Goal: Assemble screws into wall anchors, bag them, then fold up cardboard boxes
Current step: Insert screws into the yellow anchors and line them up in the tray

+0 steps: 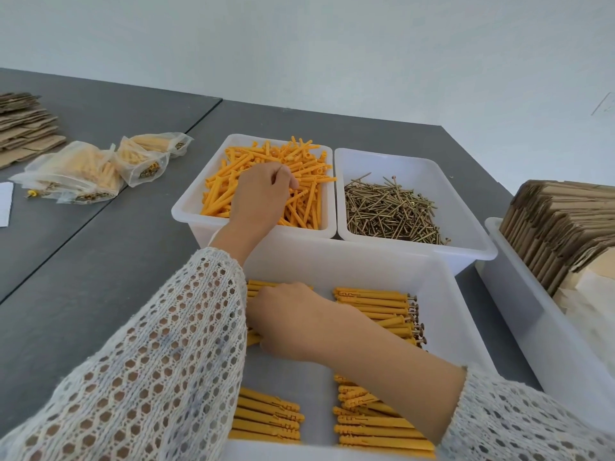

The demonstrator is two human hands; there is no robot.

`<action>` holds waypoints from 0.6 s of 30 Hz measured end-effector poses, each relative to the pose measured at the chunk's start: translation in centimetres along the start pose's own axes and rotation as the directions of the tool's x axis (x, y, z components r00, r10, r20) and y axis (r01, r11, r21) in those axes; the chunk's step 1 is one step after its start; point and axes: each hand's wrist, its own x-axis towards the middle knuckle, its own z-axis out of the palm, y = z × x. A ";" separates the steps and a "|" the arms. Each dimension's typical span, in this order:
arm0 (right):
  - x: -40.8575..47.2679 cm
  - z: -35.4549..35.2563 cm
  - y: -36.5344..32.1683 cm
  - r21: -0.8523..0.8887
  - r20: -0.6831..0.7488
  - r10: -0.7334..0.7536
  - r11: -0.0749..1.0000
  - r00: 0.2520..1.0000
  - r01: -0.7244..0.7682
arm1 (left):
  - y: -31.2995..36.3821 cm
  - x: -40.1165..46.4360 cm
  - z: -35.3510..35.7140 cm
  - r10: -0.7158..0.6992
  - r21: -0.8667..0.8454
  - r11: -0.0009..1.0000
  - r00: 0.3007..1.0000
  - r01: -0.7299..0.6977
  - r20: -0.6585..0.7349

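The left hand reaches into the far white plastic bin of loose orange plastic wall anchors, fingers curled together into the pile; whether an anchor is pinched cannot be told. The right hand rests on assembled anchor-and-screw rows in the near white tray, fingers hidden. Risk: the right hand may scatter the aligned rows. The brass screws lie in the bin to the right.

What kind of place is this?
Probably a small packing workshop: bins of loose orange wall anchors and screws, filled plastic bags, and stacks of flat cardboard boxes on grey tables.
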 end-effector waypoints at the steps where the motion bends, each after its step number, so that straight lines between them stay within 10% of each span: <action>1: -0.1 0.0 0.0 0.008 0.012 -0.006 1.000 1.000 0.005 | 0.0 0.0 0.0 0.002 0.000 1.000 1.000 -0.002 0.003; 13: 0.6 0.9 -0.5 0.039 0.001 0.036 0.999 0.999 -0.036 | -0.1 -0.5 0.4 0.058 0.340 0.936 0.993 -0.090 0.102; 18: 0.2 -0.3 0.7 0.157 0.156 0.040 0.985 0.987 -0.065 | 0.1 -0.1 0.9 -0.150 0.607 0.787 0.921 -0.109 0.360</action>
